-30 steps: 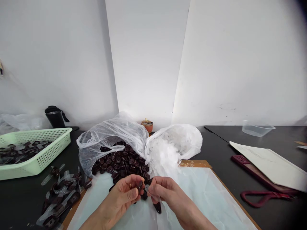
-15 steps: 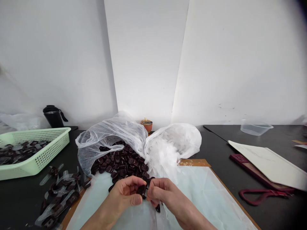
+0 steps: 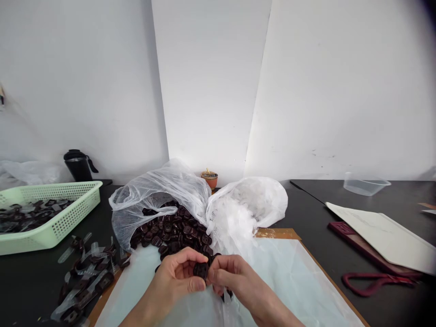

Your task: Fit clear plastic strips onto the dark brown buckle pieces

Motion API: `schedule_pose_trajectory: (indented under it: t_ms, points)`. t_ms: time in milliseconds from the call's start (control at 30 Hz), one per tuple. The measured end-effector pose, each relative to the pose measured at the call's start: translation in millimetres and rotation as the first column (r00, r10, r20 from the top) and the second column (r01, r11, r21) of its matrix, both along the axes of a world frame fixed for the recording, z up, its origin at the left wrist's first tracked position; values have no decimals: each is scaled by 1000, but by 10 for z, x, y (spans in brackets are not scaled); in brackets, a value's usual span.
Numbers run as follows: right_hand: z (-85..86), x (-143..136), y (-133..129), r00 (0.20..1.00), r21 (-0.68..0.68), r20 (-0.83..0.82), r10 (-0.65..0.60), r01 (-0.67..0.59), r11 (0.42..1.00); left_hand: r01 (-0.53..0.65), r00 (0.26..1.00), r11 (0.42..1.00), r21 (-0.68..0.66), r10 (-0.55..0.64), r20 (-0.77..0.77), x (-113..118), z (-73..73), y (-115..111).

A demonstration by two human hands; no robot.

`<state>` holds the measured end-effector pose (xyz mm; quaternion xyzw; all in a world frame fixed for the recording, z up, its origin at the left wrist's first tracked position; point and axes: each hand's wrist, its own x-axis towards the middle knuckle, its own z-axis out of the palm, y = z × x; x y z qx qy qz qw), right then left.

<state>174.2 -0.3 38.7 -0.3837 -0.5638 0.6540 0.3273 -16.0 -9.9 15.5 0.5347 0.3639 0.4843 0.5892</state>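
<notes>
A small dark brown piece (image 3: 200,270) is pinched between the thumb and fingers of my left hand (image 3: 179,276). My right hand (image 3: 235,277) is closed against the right side of that piece; a clear strip and another dark piece show below its fingers, partly hidden. Just beyond my hands, a heap of dark brown pieces (image 3: 180,229) spills from a clear plastic bag (image 3: 136,195). To its right, clear strips (image 3: 235,222) spill from a second bag (image 3: 272,200). Both hands are above a pale sheet (image 3: 289,277).
Dark pieces with clear strips (image 3: 88,281) lie at the left, near a green basket (image 3: 75,211) of similar ones. A black cup (image 3: 77,165) and an orange pot (image 3: 210,179) stand behind. Red scissors (image 3: 371,281), a notebook (image 3: 381,231) and a clear tub (image 3: 364,185) are on the right.
The dark piece in my left hand has turned so that its broad face shows. My fingers have shifted slightly, and the whole view has moved a little.
</notes>
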Motion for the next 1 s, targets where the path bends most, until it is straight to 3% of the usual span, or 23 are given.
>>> schedule_pose_trajectory:
  t_ms: [233, 433, 833, 1000]
  points:
    - [70, -10, -25, 999, 22, -35, -11, 12, 1000, -23, 997, 997, 67, 28, -68, -15, 19, 8]
    - [82, -19, -36, 999, 17, -24, -24, 24, 1000, 25, 999, 1000, 9, -25, -22, -17, -28, 5]
    - [77, -25, -29, 998, -20, -56, -34, 33, 999, 1, 999, 999, -45, 2, 51, 24, -85, -5]
    - [63, -69, -41, 997, -23, -35, -72, 71, 997, -9, 988, 985, -170, 35, 153, 95, -99, -41]
